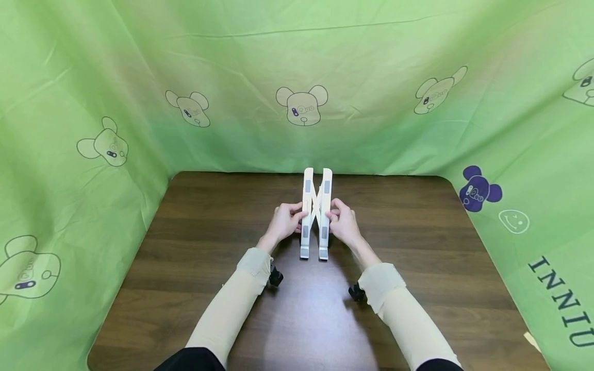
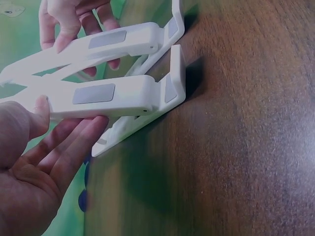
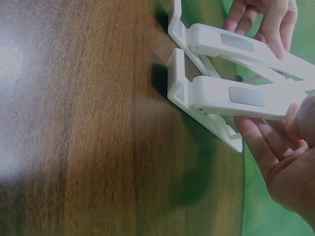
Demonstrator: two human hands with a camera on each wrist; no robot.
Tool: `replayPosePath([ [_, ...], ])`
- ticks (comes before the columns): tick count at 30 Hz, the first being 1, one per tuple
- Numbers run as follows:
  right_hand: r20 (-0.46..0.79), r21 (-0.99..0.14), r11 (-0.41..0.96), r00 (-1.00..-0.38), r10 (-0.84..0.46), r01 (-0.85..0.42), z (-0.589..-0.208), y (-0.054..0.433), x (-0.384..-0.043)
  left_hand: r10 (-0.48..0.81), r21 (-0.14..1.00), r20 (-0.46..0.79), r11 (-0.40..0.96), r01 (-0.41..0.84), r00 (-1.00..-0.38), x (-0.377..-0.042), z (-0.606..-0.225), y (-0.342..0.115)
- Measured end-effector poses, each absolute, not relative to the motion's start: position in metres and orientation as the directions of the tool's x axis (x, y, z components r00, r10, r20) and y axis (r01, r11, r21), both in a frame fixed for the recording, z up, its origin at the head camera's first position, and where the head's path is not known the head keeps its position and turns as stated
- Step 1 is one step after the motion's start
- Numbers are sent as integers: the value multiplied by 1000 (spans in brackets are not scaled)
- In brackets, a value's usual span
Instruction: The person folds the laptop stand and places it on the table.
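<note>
A white folding laptop stand (image 1: 306, 206) with grey pads stands towards the back of the wooden table, its two long arms close together and joined by a crossed brace. My left hand (image 1: 285, 220) grips the left arm from outside, thumb on top and fingers beneath. On the other side, my right hand (image 1: 344, 222) holds the right arm in the same way. In the left wrist view, the near arm of the stand (image 2: 133, 96) shows its upturned front lip and a sloping leg below. The right wrist view shows the stand (image 3: 216, 98) resting on the table.
The dark wooden table (image 1: 195, 257) has green cloth (image 1: 232, 62) with bear-head drawings behind it and at both sides. Small black devices (image 1: 357, 292) sit at both wrists. A pale scrap (image 1: 531, 341) lies at the table's right edge.
</note>
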State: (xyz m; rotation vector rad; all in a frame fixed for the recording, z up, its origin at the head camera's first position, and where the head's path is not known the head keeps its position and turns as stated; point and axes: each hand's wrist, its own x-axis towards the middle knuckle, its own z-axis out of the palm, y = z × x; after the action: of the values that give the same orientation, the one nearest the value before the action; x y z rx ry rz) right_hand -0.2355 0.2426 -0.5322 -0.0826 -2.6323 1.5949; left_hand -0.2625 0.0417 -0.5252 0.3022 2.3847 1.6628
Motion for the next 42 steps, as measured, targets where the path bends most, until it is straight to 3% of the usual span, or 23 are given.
replayPosePath([
  [42,15,-888,459,-998,55,12,-531,218,-239,270,925,-63,378,46,-961,-264,-528,45],
])
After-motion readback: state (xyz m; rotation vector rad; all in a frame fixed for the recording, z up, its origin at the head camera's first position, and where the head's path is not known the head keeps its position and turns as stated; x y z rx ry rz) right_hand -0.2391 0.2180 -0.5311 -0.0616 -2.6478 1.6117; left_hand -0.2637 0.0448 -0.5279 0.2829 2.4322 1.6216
